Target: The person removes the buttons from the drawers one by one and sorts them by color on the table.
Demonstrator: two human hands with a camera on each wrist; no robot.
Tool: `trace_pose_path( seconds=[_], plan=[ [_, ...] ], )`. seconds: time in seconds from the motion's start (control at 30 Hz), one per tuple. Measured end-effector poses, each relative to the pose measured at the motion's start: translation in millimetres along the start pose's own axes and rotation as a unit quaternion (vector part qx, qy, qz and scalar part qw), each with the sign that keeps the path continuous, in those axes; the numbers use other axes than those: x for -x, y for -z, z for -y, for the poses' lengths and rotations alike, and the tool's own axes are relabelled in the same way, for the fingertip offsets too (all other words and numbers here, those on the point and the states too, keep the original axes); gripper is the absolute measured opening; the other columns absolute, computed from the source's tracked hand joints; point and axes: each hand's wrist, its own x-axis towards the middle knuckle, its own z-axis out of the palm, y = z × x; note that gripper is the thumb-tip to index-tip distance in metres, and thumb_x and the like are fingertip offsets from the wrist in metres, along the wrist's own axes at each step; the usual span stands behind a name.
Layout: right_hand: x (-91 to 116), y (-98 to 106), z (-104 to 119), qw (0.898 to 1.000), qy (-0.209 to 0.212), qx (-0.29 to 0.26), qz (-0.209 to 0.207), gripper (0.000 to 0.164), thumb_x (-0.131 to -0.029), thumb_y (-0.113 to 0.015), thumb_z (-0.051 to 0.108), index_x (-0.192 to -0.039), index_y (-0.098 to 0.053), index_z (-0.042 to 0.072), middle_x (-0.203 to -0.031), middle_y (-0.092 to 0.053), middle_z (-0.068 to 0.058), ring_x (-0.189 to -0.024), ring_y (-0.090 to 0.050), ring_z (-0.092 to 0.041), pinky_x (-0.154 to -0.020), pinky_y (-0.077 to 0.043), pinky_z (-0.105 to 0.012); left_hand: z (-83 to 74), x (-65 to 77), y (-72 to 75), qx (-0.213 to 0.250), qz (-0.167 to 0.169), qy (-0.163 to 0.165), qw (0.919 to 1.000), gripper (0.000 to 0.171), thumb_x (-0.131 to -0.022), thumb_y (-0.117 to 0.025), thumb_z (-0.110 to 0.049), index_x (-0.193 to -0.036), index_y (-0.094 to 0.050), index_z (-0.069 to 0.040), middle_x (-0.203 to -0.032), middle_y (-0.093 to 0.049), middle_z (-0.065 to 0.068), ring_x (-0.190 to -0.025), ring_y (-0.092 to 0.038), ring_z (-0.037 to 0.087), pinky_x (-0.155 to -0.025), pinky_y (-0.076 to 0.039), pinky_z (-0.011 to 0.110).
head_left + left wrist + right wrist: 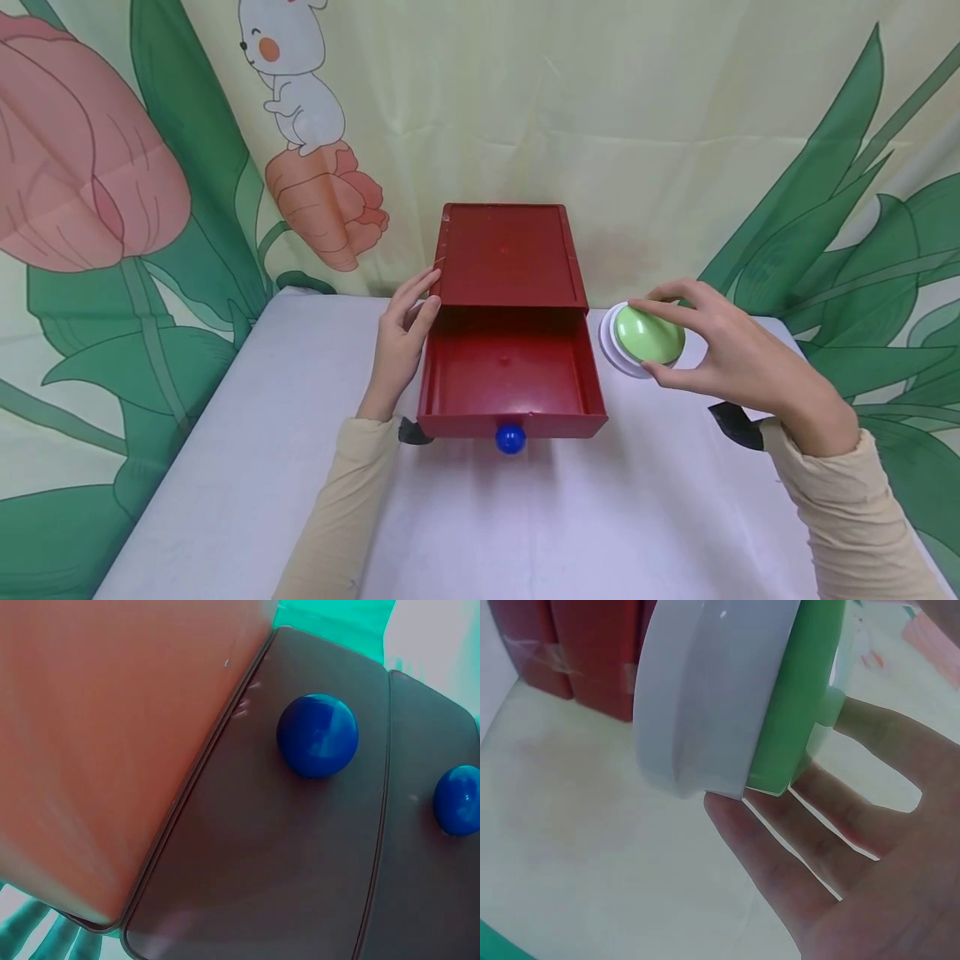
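Observation:
A red drawer box (504,250) stands at the middle of the table with one drawer (510,426) pulled out, and nothing shows inside it. A blue knob (511,439) is on that drawer's front. My left hand (401,342) rests against the box's left side with its fingers extended. To the right of the box, my right hand (712,346) holds a round thing with a white base (697,697) and a green domed top (651,335). Thumb and fingers spread around its edge. In the left wrist view, brown-looking drawer fronts (247,825) carry two blue knobs (317,736).
A white cloth covers the table (480,525). Behind it hangs a pale curtain (645,125) printed with a rabbit, a carrot, a pink tulip and green leaves. Small black pieces (737,425) show by both wrists.

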Motion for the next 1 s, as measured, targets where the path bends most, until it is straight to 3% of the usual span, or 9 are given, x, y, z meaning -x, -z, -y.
trace_pose_path(
  seconds=[0.2, 0.43, 0.8, 1.0],
  plan=[
    [3.1, -6.6, -12.1, 0.999, -0.034, -0.005, 0.004, 0.066, -0.067, -0.088, 0.010, -0.129, -0.065, 0.009, -0.124, -0.056, -0.005, -0.109, -0.049, -0.016, -0.071, -0.056, -0.032, -0.2, -0.7, 0.1, -0.002, 0.000, -0.001, 1.0000, 0.043, -0.101, -0.054, -0.010, -0.143, -0.051, 0.000, -0.151, -0.044, 0.014, -0.137, -0.044, 0.023, -0.112, -0.042, 0.042],
    [6.9, -17.1, -30.1, 0.996, -0.088, -0.013, 0.015, 0.062, -0.071, -0.087, 0.011, -0.129, -0.066, 0.009, -0.123, -0.055, -0.008, -0.109, -0.050, -0.021, -0.071, -0.057, -0.035, -0.1, -0.2, -0.4, 0.001, 0.001, 0.001, 1.0000, 0.043, -0.101, -0.054, -0.010, -0.143, -0.051, 0.001, -0.151, -0.043, 0.015, -0.137, -0.045, 0.024, -0.111, -0.042, 0.043],
    [16.0, -33.1, -62.1, 0.990, -0.139, -0.025, 0.011, 0.062, -0.072, -0.087, 0.013, -0.130, -0.064, 0.005, -0.121, -0.056, -0.013, -0.106, -0.053, -0.028, -0.073, -0.054, -0.035, 1.1, -1.3, -1.6, 0.000, 0.001, -0.004, 1.0000, 0.043, -0.101, -0.054, -0.010, -0.143, -0.051, 0.001, -0.151, -0.044, 0.015, -0.137, -0.044, 0.025, -0.111, -0.043, 0.044],
    [20.5, -41.1, -78.6, 0.988, -0.154, -0.031, 0.008, 0.063, -0.074, -0.087, 0.017, -0.130, -0.063, 0.001, -0.122, -0.054, -0.019, -0.106, -0.052, -0.034, -0.078, -0.052, -0.051, 2.0, -0.6, -0.9, -0.001, 0.000, -0.004, 1.0000, 0.043, -0.101, -0.054, -0.011, -0.143, -0.051, 0.001, -0.151, -0.043, 0.015, -0.137, -0.044, 0.024, -0.111, -0.042, 0.044]
  ],
)
